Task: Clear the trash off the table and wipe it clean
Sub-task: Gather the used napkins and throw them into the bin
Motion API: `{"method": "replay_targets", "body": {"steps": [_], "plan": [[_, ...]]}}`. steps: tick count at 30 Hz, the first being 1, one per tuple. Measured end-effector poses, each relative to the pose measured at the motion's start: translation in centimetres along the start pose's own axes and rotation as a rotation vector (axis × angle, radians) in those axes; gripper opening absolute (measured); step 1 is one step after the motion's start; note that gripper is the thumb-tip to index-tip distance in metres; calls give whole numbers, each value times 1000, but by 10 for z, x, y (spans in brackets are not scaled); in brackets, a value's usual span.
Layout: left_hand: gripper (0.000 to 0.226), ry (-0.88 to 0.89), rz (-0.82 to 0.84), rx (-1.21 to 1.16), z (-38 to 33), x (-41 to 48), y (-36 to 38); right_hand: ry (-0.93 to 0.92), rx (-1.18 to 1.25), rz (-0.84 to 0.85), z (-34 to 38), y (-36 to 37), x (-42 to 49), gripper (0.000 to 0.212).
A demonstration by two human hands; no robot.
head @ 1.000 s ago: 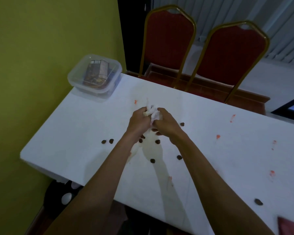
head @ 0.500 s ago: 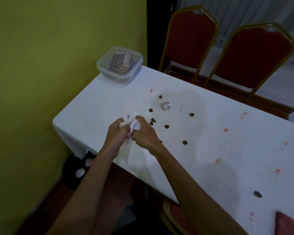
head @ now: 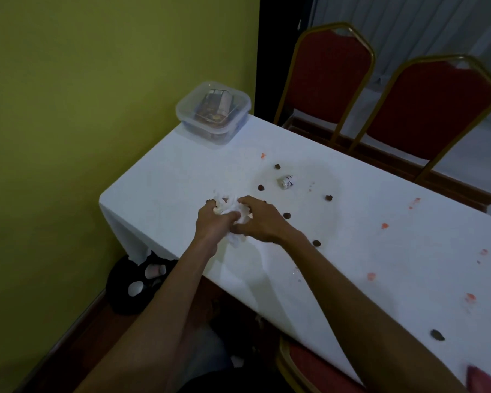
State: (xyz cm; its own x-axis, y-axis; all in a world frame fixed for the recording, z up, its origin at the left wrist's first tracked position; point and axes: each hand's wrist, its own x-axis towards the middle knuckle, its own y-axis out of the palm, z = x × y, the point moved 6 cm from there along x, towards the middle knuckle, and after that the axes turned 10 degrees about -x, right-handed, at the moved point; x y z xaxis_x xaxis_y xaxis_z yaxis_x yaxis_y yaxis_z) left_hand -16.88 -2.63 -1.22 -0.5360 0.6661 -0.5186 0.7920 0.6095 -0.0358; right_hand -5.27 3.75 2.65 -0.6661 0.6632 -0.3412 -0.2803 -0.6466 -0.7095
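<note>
A crumpled white tissue is gripped by the left hand and the right hand, both with fingers curled round it, over the tabletop near its left end. Dark crumbs, a small wrapper and red smears are scattered around. A clear plastic container is set at the far corner.

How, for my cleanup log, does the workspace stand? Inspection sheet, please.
Surface: table in white cloth, red smears, faint damp patch.
Job's things: tissue wadded between both hands; brown bits scattered; small wrapper lying beyond them.
Clutter: clear tub at far corner.
Grippers: left hand and right hand both grip the tissue.
Cables: nothing seen.
Surroundings: green wall, red chairs, dark bag on floor.
</note>
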Motion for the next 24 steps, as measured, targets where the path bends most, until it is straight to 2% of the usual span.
{"method": "replay_targets", "body": {"steps": [3, 5, 8, 10, 16, 18, 24], "plan": [[40, -23, 11, -41, 0, 27, 2, 85, 130, 94, -30, -9, 29, 85], [31, -9, 18, -80, -5, 47, 2, 203, 277, 23, -58, -26, 49, 84], [28, -48, 67, -105, -11, 76, 4, 391, 227, -247, -104, -57, 80, 70], [26, -64, 86, -103, -17, 97, 5, 502, 103, -338, -123, -65, 101, 63], [35, -80, 121, -93, -30, 148, -3, 691, -115, -244, -154, -46, 146, 60], [35, -77, 134, -93, -34, 156, -8, 714, -154, -243, -158, -40, 152, 50], [35, -91, 139, -104, -38, 174, -23, 695, -187, -401, -160, -40, 146, 13]]}}
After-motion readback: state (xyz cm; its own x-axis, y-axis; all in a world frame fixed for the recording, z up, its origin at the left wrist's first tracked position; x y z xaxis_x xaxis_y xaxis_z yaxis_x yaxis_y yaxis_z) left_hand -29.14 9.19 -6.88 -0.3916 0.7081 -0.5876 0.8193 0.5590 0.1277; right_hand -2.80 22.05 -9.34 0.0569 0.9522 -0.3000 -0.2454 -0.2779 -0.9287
